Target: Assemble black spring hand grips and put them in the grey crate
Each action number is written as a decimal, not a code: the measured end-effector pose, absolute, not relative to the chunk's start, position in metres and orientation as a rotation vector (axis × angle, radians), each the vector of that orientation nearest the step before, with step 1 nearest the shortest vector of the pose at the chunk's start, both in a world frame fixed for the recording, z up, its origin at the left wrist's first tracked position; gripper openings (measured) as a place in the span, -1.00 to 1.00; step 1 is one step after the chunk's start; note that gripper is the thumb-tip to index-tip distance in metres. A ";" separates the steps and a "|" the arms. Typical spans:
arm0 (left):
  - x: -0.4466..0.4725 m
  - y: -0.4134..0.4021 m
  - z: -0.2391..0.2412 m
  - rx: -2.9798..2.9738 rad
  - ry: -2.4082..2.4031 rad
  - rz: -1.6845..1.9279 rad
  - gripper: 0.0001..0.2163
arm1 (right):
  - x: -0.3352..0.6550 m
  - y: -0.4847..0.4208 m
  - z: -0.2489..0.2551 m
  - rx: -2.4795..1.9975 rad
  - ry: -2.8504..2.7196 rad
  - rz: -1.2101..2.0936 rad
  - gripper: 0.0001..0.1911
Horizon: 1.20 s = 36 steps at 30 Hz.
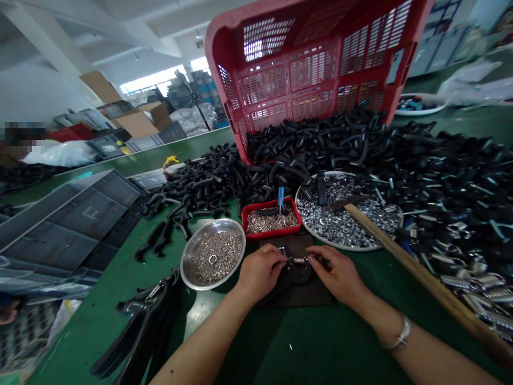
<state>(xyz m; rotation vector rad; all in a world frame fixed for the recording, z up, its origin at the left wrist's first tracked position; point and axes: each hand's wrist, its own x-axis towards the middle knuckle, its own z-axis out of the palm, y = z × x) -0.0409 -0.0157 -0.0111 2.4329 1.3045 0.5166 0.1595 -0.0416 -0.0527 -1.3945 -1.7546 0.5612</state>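
Observation:
My left hand (259, 270) and my right hand (335, 272) meet over a dark mat (316, 295) on the green table. Both are closed on a black curved handle piece (298, 271) with a small metal spring (298, 260) across its top. The left fingers pinch the spring's left end, the right fingers pinch its right end. A round steel bowl (188, 262) of small washers sits just left of my left hand. A red tray (272, 231) of small metal parts lies right behind the hands.
A large steel plate (340, 243) of washers sits behind right, with a wooden-handled hammer (417, 272) lying across it. A huge pile of black handles (401, 155) fills the back, under a tilted red crate (312, 59). Assembled black grips (140, 326) lie front left; springs (481, 289) at right.

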 end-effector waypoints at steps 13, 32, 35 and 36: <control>-0.031 -0.022 -0.004 2.809 1.355 0.032 -0.78 | 0.159 -0.044 -0.052 -1.380 -1.734 0.593 -0.78; -0.044 -0.019 -0.009 2.721 1.144 0.287 -0.80 | 0.158 -0.044 -0.050 -1.357 -1.754 0.555 -0.79; -0.042 -0.016 -0.004 2.649 1.099 0.338 -0.82 | 0.157 -0.044 -0.050 -1.360 -1.752 0.551 -0.79; -0.041 -0.016 -0.003 2.634 1.101 0.343 -0.82 | 0.157 -0.044 -0.050 -1.361 -1.750 0.551 -0.79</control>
